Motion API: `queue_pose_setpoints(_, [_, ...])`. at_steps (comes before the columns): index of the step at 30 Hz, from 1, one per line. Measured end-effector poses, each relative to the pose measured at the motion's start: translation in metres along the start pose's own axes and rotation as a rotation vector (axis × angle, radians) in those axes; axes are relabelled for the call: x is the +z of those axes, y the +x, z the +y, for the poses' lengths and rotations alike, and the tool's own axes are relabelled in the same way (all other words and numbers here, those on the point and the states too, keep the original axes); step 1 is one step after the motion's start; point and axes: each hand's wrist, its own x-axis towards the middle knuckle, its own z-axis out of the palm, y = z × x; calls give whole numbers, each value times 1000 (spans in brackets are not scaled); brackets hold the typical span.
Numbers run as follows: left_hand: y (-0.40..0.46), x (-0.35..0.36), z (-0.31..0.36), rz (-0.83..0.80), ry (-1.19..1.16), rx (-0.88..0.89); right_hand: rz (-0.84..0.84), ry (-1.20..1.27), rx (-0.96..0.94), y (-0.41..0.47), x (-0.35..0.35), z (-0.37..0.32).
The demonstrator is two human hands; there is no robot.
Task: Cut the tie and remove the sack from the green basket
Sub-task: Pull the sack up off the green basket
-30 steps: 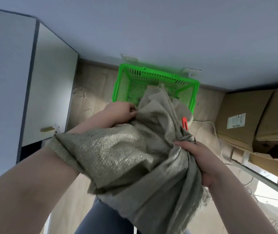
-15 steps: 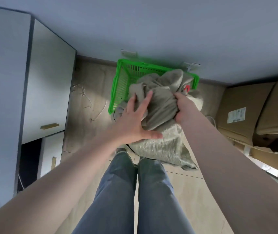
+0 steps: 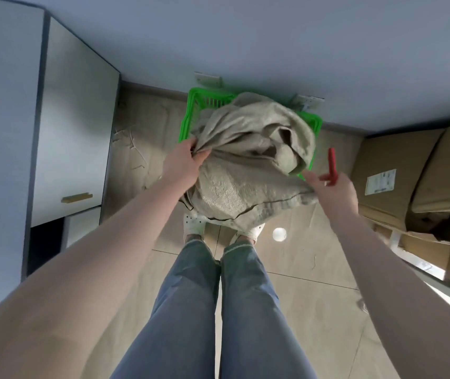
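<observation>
Over the green basket [image 3: 317, 124] against the wall, sack [image 3: 248, 165] spills past its near rim. My left hand [image 3: 184, 166] pinches cloth; right hand [image 3: 334, 191] apparently grips red cutter [image 3: 331, 165]. I'd lift clear, blade averted.

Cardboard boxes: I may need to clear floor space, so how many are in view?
2 at least, both at the right: a brown cardboard box with a white label and a second brown cardboard box leaning against it. More cardboard below them may be further boxes.
</observation>
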Motion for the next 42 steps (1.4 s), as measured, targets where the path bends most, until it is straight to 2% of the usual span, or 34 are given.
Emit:
queue_pose_setpoints(3, [6,-5,1,-70,-103,-47,-124,-71,-49,-14,9,21])
queue_pose_setpoints(7, [9,-9,4,-117,-118,-81,-149,236,-79,-18,28,19])
queue_pose_setpoints(9, [8,-10,6,-110,-171,-99,-141,198,-96,-16,35,7])
queue_pose_setpoints(12, [7,-17,6,-91,-426,-177,-3,79,-131,-16,35,-13])
queue_pose_setpoints(15, [7,-33,-2,31,-541,-195,214,222,-92,-15,12,-15])
queue_pose_setpoints(18, [4,-57,-28,237,-553,-272,359,361,41,-20,-20,0])
queue_pose_setpoints(20, [0,-71,-49,306,-510,-321,435,446,88,-30,-40,7])
queue_pose_setpoints(23, [-6,-79,-60,411,-274,-231,522,388,-125,-53,-58,4])
queue_pose_setpoints(25, [-19,-73,-36,421,-135,-79,450,324,-281,-69,-55,-9])
queue_pose_setpoints(26, [-28,-66,-17,386,-125,9,351,318,-297,-76,-48,-20])
queue_pose_setpoints(29, [-66,-28,37,148,-300,208,-80,356,-208,-90,-9,-59])
queue_pose_setpoints(32, [-100,6,70,-65,-501,197,-393,346,-124,-95,20,-91])
queue_pose_setpoints(34, [-111,12,74,-169,-657,122,-476,502,-60,-93,19,-98])
queue_pose_setpoints(36, [-114,2,71,-356,-841,37,-524,687,-29,-90,9,-90])
queue_pose_setpoints(37, [-114,-5,69,-466,-874,20,-532,750,-17,-90,5,-82])
queue_pose_setpoints(38, [-108,-12,67,-527,-801,37,-528,787,-4,-92,4,-73])
queue_pose_setpoints(39, [-97,-19,63,-495,-643,91,-511,806,13,-97,4,-64])
queue_pose_setpoints(40, [-85,-25,61,-393,-496,144,-488,815,36,-102,6,-54])
queue_pose_setpoints(42, [-46,-33,59,-105,-392,161,-464,818,97,-114,9,-33])
